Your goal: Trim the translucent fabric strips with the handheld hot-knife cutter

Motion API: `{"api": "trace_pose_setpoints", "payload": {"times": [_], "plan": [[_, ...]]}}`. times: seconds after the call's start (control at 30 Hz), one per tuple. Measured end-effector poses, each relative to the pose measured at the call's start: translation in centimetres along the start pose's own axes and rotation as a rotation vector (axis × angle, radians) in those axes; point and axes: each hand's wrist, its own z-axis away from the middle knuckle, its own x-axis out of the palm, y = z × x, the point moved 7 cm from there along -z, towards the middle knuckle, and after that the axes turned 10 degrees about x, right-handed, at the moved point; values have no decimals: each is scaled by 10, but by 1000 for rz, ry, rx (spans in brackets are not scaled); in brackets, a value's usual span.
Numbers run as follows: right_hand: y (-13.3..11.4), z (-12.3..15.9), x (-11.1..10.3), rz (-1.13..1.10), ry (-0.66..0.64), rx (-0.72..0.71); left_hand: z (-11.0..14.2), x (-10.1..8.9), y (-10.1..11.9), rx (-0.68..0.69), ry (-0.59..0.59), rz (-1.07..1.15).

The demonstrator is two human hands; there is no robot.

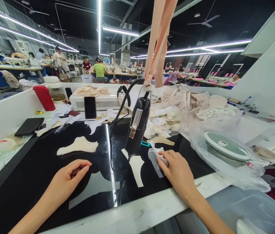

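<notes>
Over the glossy black work surface, my left hand [72, 178] is closed, thumb tip against curled fingers; nothing shows in it. Close by lies a grey translucent cut piece [92, 187], and beyond it a thick cream fabric piece [79, 145]. My right hand [178, 169] pinches a small white cut piece [155, 149] between thumb and fingers, above a translucent piece [155, 164] on the surface. Between the hands, a black hand-held tool [137, 130] hangs on peach fabric strips [158, 42], its narrow tip over a white cut piece [137, 172].
A teal-handled item [145, 143] and a beige piece [163, 140] lie behind the tool. A phone [90, 108] leans on a white vented box [105, 103]. Fabric heaps [186, 100] and a bagged green round object [226, 146] are on the right. People work at distant tables.
</notes>
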Motion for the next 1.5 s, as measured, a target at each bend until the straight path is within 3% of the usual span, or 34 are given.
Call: {"api": "trace_pose_setpoints", "payload": {"times": [0.5,0.9,1.13,1.23,1.33,1.4,1.5], "plan": [[16,-4,-27,-636,12,359,0,2,-2,-16,8,48],[20,-1,-1,-789,-179,435,0,1,5,6,-11,18],[27,-1,2,-871,-227,461,-4,-2,11,32,-10,-13],[27,-2,3,-937,-228,481,-3,-2,24,64,-44,-44],[24,-2,2,-1021,-211,503,4,10,52,170,-129,-74],[21,-2,1,-1084,-195,513,10,29,78,291,-228,-89],[18,-3,-1,-1168,-172,521,20,67,128,579,-371,-70]]}}
